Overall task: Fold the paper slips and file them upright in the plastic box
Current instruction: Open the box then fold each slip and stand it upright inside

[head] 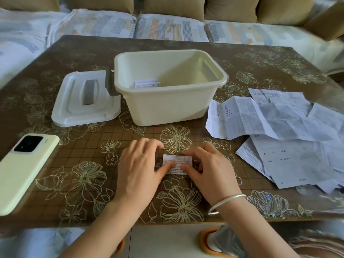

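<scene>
Head view, left hand (137, 170) and right hand (210, 173) pressing folded slip (177, 160)

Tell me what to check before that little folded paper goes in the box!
1. The folded slip is pressed flat by the left hand and the right hand: ok.
2. The crease is sharp all along: cannot tell, fingers cover part of it.
3. The plastic box is open, with its lid lying beside it: ok.
4. There is room inside the box: ok, only a few filed slips sit at the near wall.
5. The filed slips stand upright: cannot tell, the wall hides their lower part.
6. The way from slip to box is free: ok.
</scene>
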The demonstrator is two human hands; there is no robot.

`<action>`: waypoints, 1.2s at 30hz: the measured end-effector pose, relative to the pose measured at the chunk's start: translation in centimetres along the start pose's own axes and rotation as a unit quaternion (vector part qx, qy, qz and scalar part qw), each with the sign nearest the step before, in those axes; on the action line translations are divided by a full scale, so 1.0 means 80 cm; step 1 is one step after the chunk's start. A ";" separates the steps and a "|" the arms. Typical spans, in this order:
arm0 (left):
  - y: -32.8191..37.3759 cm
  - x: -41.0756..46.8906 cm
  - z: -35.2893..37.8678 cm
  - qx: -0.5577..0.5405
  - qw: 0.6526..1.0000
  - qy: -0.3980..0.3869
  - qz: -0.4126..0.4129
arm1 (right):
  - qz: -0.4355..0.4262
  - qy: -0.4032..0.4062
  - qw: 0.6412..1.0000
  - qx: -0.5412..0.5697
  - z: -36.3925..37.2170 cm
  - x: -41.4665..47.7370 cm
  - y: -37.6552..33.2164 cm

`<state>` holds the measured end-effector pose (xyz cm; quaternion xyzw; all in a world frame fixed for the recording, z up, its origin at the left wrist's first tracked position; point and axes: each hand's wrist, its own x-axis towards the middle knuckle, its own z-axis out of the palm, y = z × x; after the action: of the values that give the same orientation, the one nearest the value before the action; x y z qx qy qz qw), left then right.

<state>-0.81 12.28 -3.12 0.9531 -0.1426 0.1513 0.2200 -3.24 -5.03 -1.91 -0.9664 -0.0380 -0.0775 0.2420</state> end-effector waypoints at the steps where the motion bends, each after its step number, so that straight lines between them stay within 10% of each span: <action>1: 0.000 0.000 0.000 -0.005 1.000 -0.006 0.005 | -0.001 -0.009 1.000 -0.003 -0.001 0.001 -0.001; 10: 0.000 0.021 -0.019 0.033 0.984 -0.119 0.128 | -0.008 -0.086 0.996 -0.033 -0.017 0.009 -0.007; 17: 0.012 0.050 -0.033 -0.006 0.976 -0.206 0.072 | -0.047 -0.131 0.988 -0.069 -0.030 0.025 -0.017; 36: -0.040 0.221 -0.177 -0.093 0.990 -0.074 0.078 | -0.116 -0.049 0.989 0.081 -0.166 0.206 -0.042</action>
<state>13.21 17.99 14.00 0.9231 -0.2460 0.0833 0.2837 10.87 -7.75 13.95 -0.9352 -0.1678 -0.0538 0.3072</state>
